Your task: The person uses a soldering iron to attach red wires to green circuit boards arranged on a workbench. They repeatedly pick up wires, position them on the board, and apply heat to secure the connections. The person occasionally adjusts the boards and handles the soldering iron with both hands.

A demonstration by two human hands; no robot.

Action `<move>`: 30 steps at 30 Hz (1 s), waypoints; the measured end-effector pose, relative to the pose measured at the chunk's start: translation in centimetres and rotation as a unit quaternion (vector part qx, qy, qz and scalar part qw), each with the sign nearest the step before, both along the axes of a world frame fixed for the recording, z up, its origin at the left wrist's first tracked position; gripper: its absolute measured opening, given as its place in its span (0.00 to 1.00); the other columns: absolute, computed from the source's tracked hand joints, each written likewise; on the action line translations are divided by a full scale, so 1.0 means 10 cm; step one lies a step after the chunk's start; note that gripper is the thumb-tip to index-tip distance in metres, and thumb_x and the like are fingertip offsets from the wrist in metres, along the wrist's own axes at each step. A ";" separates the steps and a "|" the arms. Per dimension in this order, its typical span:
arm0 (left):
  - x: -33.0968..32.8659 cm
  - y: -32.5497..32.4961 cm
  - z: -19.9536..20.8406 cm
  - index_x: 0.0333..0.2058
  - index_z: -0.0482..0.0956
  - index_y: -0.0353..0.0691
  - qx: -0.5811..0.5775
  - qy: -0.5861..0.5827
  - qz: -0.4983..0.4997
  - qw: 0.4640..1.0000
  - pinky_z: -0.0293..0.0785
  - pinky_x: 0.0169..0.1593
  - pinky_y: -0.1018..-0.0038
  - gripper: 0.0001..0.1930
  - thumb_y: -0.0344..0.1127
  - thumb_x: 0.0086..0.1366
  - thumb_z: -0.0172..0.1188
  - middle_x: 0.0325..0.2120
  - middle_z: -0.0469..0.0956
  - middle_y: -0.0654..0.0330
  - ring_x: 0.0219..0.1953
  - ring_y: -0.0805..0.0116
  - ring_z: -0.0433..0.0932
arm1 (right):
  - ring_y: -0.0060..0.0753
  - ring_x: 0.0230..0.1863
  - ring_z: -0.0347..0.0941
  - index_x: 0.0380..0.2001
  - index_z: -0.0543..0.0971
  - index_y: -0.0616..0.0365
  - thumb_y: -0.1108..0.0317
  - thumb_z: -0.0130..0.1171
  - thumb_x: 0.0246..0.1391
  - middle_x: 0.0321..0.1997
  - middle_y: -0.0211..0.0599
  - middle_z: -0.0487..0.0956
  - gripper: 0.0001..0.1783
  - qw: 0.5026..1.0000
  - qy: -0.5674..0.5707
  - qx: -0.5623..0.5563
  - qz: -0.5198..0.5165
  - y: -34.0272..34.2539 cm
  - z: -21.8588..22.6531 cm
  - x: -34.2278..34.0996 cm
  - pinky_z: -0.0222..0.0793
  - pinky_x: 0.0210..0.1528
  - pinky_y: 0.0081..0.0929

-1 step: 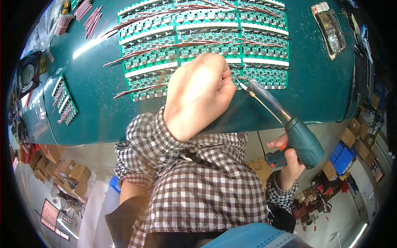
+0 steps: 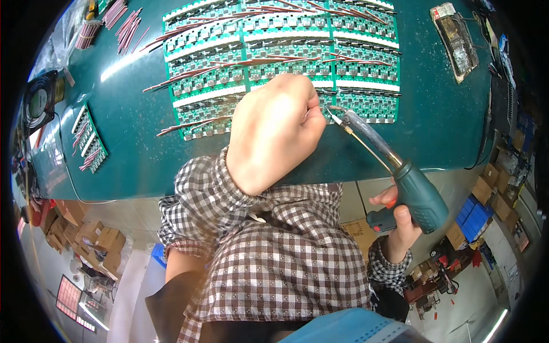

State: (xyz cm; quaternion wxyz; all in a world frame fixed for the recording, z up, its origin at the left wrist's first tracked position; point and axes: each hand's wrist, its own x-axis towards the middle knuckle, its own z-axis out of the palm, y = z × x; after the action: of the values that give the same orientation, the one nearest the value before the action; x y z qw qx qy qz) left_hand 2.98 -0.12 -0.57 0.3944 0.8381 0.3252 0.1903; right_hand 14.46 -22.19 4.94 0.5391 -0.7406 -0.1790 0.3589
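My left hand (image 2: pixel 277 128) is closed over the near middle of several green circuit boards (image 2: pixel 366 108), back of the hand upward. Its thumb and forefinger pinch together close to the board surface; what they hold is hidden. My right hand (image 2: pixel 403 226) is wrapped round the dark green handle of a soldering gun (image 2: pixel 422 197). The gun's metal tip and its thin feed tube meet at the boards, just right of my left fingertips. Brown and black wires (image 2: pixel 197 75) lie in rows across the boards, alternating with white strips.
A separate small board with wires (image 2: pixel 88 140) lies at the left, near a black fan (image 2: pixel 41 103). Bundles of wires (image 2: pixel 128 31) rest at the far left. A scorched, dirty tray (image 2: pixel 454 43) sits at the far right. The green table's front edge (image 2: pixel 143 197) runs before my body.
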 end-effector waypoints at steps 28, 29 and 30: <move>0.01 -0.01 -0.01 0.22 0.71 0.38 -0.001 -0.004 0.005 1.000 0.68 0.26 0.71 0.04 0.23 0.46 0.58 0.17 0.69 0.58 0.20 0.62 0.70 | 0.38 0.30 0.74 0.47 0.68 0.79 0.55 0.59 0.53 0.29 0.43 0.74 0.33 1.000 -0.005 0.004 0.028 0.00 0.01 0.02 0.76 0.35 0.36; 0.01 -0.01 -0.01 0.22 0.71 0.38 0.001 -0.009 0.005 1.000 0.68 0.26 0.70 0.05 0.23 0.46 0.58 0.17 0.69 0.58 0.20 0.62 0.70 | 0.38 0.30 0.74 0.47 0.68 0.79 0.55 0.59 0.53 0.29 0.43 0.74 0.33 1.000 -0.003 0.004 0.030 0.00 0.01 0.02 0.75 0.35 0.36; 0.01 -0.01 -0.01 0.22 0.71 0.38 0.003 -0.013 0.005 1.000 0.68 0.26 0.70 0.05 0.23 0.46 0.58 0.17 0.69 0.58 0.20 0.62 0.70 | 0.38 0.31 0.74 0.47 0.68 0.79 0.55 0.59 0.53 0.29 0.43 0.74 0.33 0.999 -0.002 0.004 0.031 0.00 0.01 0.02 0.75 0.36 0.36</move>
State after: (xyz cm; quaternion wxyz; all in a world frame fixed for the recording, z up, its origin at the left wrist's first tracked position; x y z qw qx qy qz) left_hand 3.04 -0.23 -0.68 0.3954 0.8350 0.3238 0.2039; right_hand 14.70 -22.14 5.06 0.5299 -0.7334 -0.2046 0.3735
